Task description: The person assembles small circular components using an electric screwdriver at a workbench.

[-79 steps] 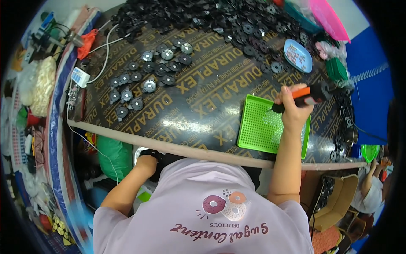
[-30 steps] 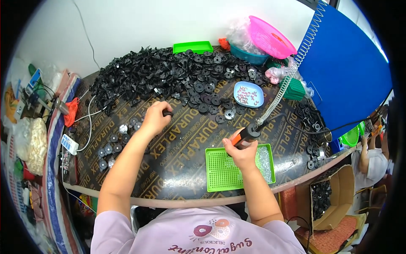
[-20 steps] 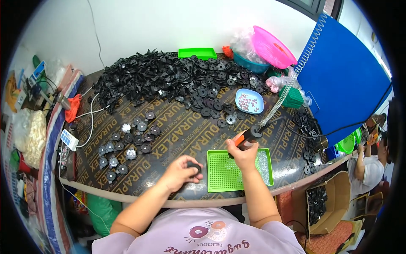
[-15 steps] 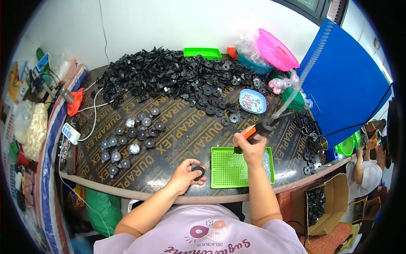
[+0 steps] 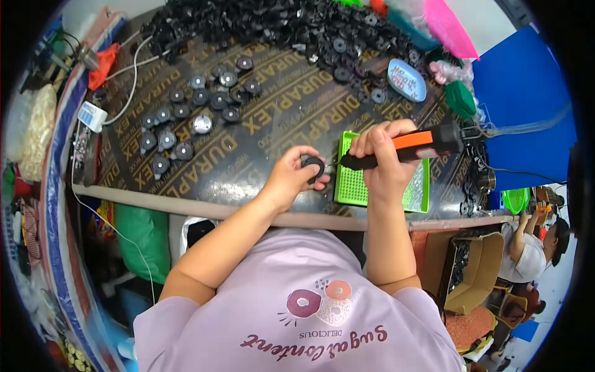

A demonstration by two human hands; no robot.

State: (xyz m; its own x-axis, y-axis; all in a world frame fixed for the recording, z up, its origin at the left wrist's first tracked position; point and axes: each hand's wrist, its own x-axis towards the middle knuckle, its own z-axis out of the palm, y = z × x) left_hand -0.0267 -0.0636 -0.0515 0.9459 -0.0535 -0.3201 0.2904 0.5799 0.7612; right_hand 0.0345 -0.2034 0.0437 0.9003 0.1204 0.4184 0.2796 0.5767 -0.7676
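Note:
Close to the table's front edge, my left hand is closed around a small round black plastic part, held on its side between thumb and fingers. My right hand grips a black and orange electric screwdriver. The tool lies nearly level, its thin bit pointing left at the round part; whether the tip touches it I cannot tell. Beneath the right hand sits a green perforated tray with small shiny pieces in its right portion, partly hidden by the forearm.
Several round black parts lie on the left of the table. A big heap of black parts fills the back. A light blue dish holds small pieces. A coiled cable runs from the screwdriver past a blue panel. Another person sits at far right.
The view has tipped downward. My right hand has swung the screwdriver from upright-slanted over the tray to nearly level, its bit now at the round part. My left hand still holds that part.

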